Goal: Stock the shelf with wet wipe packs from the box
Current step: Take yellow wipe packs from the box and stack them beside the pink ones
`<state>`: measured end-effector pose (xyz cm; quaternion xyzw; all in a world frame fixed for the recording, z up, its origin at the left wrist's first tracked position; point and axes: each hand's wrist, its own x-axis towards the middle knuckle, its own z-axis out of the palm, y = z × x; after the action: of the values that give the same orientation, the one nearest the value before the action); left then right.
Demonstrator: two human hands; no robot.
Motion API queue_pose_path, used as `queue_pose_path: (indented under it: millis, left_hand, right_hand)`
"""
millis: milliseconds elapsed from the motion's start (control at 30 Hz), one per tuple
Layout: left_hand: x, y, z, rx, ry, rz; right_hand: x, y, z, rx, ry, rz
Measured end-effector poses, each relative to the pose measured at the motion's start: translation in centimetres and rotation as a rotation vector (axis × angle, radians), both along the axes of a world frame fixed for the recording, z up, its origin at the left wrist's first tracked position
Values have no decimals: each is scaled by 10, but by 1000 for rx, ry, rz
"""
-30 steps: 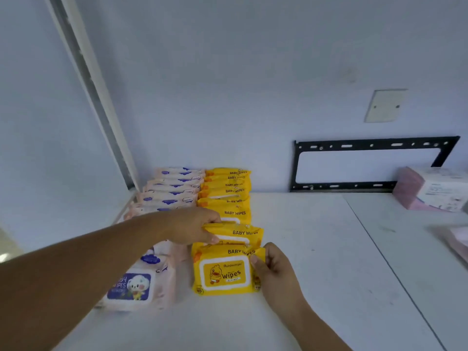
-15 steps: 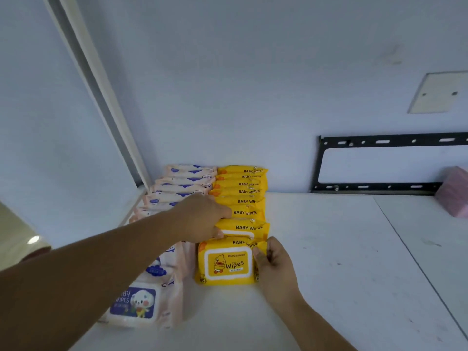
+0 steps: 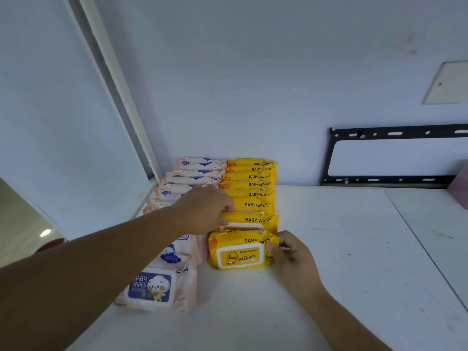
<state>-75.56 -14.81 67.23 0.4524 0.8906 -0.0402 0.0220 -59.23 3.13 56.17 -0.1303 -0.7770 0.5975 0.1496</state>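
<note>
A row of yellow wet wipe packs (image 3: 254, 193) stands on edge on the white shelf (image 3: 342, 249), running back to the wall. The front yellow pack (image 3: 238, 252) leans against the row, its duck label facing me. My right hand (image 3: 288, 254) pinches this pack's right edge. My left hand (image 3: 205, 209) reaches across and grips the left edge of the second yellow pack (image 3: 253, 220). A parallel row of pink wet wipe packs (image 3: 192, 173) stands to the left, ending in a front pink pack (image 3: 154, 287). The box is out of sight.
A black metal bracket (image 3: 390, 158) is fixed to the wall at the right. A pink box (image 3: 459, 186) shows at the right edge. A white wall plate (image 3: 448, 82) sits high on the right. A white upright post (image 3: 111, 82) borders the shelf on the left.
The view has shifted left, so the pink box slid to the frame's edge. Both hands stay on the front yellow packs, pressing them closer to the row.
</note>
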Motion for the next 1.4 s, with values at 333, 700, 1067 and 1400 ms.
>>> queue_pose_path:
  millis: [333,700,1067,1400]
  left_hand:
    - [9,-6,-2,89,-31,35]
    - [86,15,6,484,-438,-14]
    - [228,44,-35,332,-737,-367]
    - [376,73,-73,11,-786,-554]
  right_hand:
    - [-1,1,5,99,-206,-81]
    - [91,7,40,113,-213,-287]
    - [316,-43,25,153,-378,-599]
    - [514,-40,-22,63,-647,-716]
